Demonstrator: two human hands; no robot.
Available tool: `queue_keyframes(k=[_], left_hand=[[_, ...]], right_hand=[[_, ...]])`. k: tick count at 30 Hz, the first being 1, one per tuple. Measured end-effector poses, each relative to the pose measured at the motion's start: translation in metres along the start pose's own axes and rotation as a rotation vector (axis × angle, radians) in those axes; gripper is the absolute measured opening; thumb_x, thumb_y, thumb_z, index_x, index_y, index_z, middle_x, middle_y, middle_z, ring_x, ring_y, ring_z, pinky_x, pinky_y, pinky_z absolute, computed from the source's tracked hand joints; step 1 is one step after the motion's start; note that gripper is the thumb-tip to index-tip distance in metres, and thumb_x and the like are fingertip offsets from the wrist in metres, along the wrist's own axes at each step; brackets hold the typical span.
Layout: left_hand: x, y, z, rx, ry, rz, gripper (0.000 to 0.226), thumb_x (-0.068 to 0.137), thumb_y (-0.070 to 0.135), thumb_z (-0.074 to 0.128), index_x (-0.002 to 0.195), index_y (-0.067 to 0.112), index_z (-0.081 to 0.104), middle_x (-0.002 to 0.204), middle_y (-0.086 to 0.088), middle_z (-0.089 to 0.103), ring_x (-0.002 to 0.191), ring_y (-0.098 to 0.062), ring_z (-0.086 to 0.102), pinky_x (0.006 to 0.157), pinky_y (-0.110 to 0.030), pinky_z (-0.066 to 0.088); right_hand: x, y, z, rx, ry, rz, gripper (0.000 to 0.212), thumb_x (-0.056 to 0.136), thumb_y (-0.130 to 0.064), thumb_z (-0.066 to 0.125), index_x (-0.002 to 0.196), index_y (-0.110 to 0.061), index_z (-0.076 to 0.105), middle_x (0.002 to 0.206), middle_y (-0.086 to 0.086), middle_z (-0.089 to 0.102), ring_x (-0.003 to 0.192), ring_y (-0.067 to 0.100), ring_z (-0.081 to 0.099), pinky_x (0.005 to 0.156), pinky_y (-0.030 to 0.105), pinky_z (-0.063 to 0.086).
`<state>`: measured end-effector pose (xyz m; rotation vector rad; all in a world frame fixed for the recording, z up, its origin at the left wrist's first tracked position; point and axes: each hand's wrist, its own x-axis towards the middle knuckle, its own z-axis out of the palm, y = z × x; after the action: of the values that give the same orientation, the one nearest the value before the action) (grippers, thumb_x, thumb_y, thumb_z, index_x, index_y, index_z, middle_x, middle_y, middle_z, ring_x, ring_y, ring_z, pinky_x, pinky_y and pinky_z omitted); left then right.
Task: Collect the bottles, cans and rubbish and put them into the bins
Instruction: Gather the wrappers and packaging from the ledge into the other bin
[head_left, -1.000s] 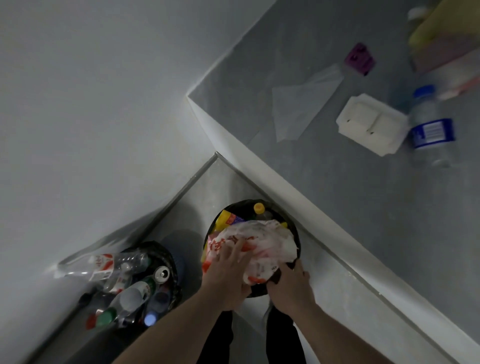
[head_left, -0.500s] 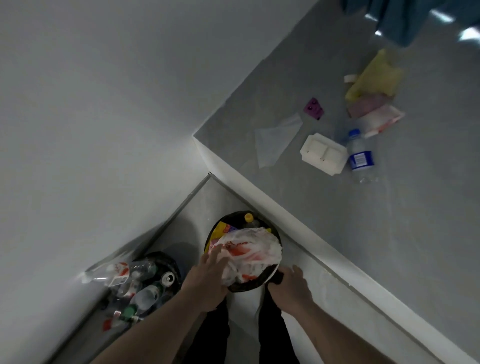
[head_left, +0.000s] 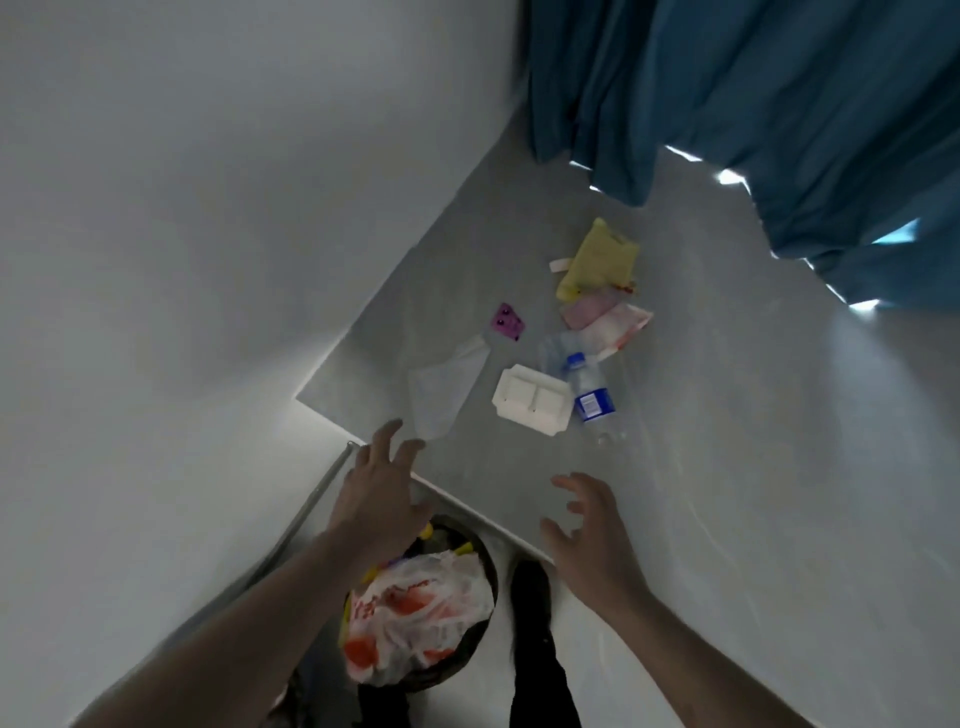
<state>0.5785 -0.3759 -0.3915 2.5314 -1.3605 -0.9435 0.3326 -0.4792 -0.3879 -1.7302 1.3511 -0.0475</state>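
Observation:
A black bin (head_left: 480, 631) stands on the floor below the grey table (head_left: 727, 493), stuffed with a white and red plastic bag (head_left: 415, 618) and some yellow rubbish. My left hand (head_left: 382, 493) hovers above the table's near edge with fingers spread, holding nothing. My right hand (head_left: 589, 540) is raised beside it over the table, fingers loosely spread, also holding nothing. On the table lie a clear bottle with a blue cap and label (head_left: 589, 397), a white foam tray (head_left: 532, 397), a clear plastic wrapper (head_left: 441, 392), a purple packet (head_left: 507, 322), a yellow bag (head_left: 600, 257) and a red and white wrapper (head_left: 613, 327).
A white wall (head_left: 182, 260) fills the left side. A dark blue curtain (head_left: 779, 104) hangs over the far end of the table. My dark trouser leg (head_left: 535, 649) shows next to the bin.
Both hands let go of the bag in the bin and rose over the table edge. The view tilted up; the second bin with bottles left the frame.

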Motion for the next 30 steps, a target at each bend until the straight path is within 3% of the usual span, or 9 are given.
queue_keyframes(k=[6,11,15,21,26,28,30], left_hand=[[0.106,0.075,0.003,-0.058,0.032,-0.144,0.094,0.077,0.053,0.075,0.154,0.028,0.029,0.164,0.000,0.005,0.149,-0.032,0.018,0.116,-0.052,0.034],[0.176,0.109,0.024,-0.042,-0.043,-0.307,0.126,0.064,0.067,0.080,0.160,0.028,0.008,0.168,-0.004,-0.012,0.154,-0.037,-0.002,0.121,-0.060,0.019],[0.212,0.113,0.049,-0.098,-0.127,-0.444,0.153,0.049,0.074,0.085,0.159,0.030,-0.012,0.166,-0.002,-0.026,0.153,-0.040,-0.014,0.118,-0.069,0.010],[0.230,0.118,0.080,-0.075,-0.091,-0.491,0.163,0.042,0.082,0.081,0.156,0.030,-0.024,0.163,0.000,-0.034,0.152,-0.041,-0.019,0.115,-0.068,0.023],[0.230,0.116,0.081,-0.093,-0.045,-0.483,0.159,0.045,0.076,0.085,0.158,0.031,-0.017,0.165,0.004,-0.028,0.153,-0.039,-0.015,0.116,-0.064,0.030],[0.232,0.116,0.080,-0.091,-0.035,-0.487,0.159,0.045,0.075,0.087,0.158,0.031,-0.016,0.165,0.005,-0.029,0.154,-0.038,-0.015,0.116,-0.062,0.032],[0.232,0.117,0.080,-0.087,-0.030,-0.490,0.159,0.045,0.073,0.088,0.158,0.031,-0.015,0.165,0.006,-0.028,0.154,-0.037,-0.015,0.115,-0.061,0.034]], right_hand=[[0.106,0.011,-0.074,0.006,0.159,-0.073,0.053,0.080,-0.007,0.075,0.121,-0.032,0.054,0.124,-0.010,0.043,0.103,0.012,0.058,0.092,0.041,0.055],[0.205,0.012,-0.130,-0.119,0.211,-0.076,0.063,0.080,-0.014,0.079,0.137,-0.017,0.052,0.139,0.005,0.046,0.123,0.026,0.054,0.103,0.042,0.049],[0.286,0.008,-0.153,-0.271,0.163,-0.083,0.089,0.077,-0.025,0.084,0.152,-0.019,0.035,0.153,0.012,0.036,0.137,0.034,0.042,0.109,0.043,0.041],[0.383,-0.012,-0.150,-0.424,0.001,-0.030,0.132,0.065,-0.055,0.088,0.160,-0.031,-0.001,0.168,0.008,-0.003,0.152,0.038,0.008,0.119,0.053,0.027],[0.428,-0.024,-0.132,-0.585,-0.132,-0.051,0.149,0.058,-0.062,0.089,0.158,-0.032,-0.017,0.167,0.003,-0.022,0.154,0.038,-0.008,0.120,0.063,0.012],[0.439,-0.027,-0.130,-0.663,-0.178,-0.099,0.152,0.057,-0.064,0.089,0.158,-0.031,-0.020,0.167,0.000,-0.021,0.154,0.037,-0.005,0.120,0.065,0.011],[0.445,-0.026,-0.132,-0.750,-0.211,-0.134,0.156,0.051,-0.068,0.089,0.158,-0.029,-0.017,0.168,-0.001,-0.011,0.152,0.038,0.010,0.117,0.063,0.021]])
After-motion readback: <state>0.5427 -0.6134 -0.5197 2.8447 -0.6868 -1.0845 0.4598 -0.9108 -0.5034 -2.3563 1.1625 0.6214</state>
